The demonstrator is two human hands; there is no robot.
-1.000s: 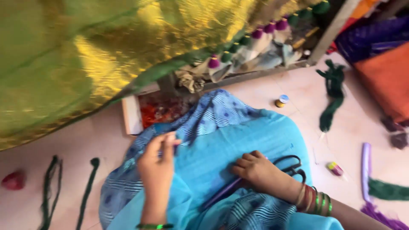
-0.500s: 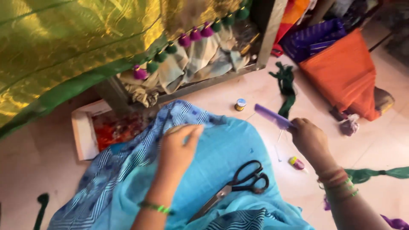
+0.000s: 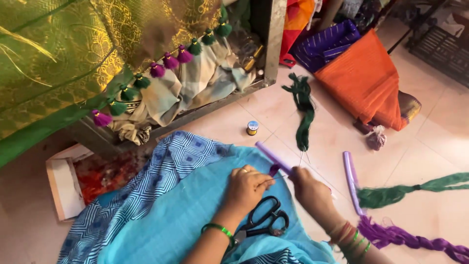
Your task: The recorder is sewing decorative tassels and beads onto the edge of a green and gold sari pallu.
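Observation:
My left hand rests on the turquoise and blue patterned cloth over my lap, fingers pinched at a small purple tuft. My right hand grips a purple rod just to the right, a thin needle-like thread rising from it. The two hands almost touch. Black scissors lie on the cloth below both hands.
A green and gold fabric with purple and green tassels hangs at the upper left. On the floor: a small thread spool, green yarn hank, a second purple rod, green and purple skeins, orange cloth.
My right hand, holding the purple rod, came back from the right to meet the left hand over the cloth. The view shifted, showing more floor on the right.

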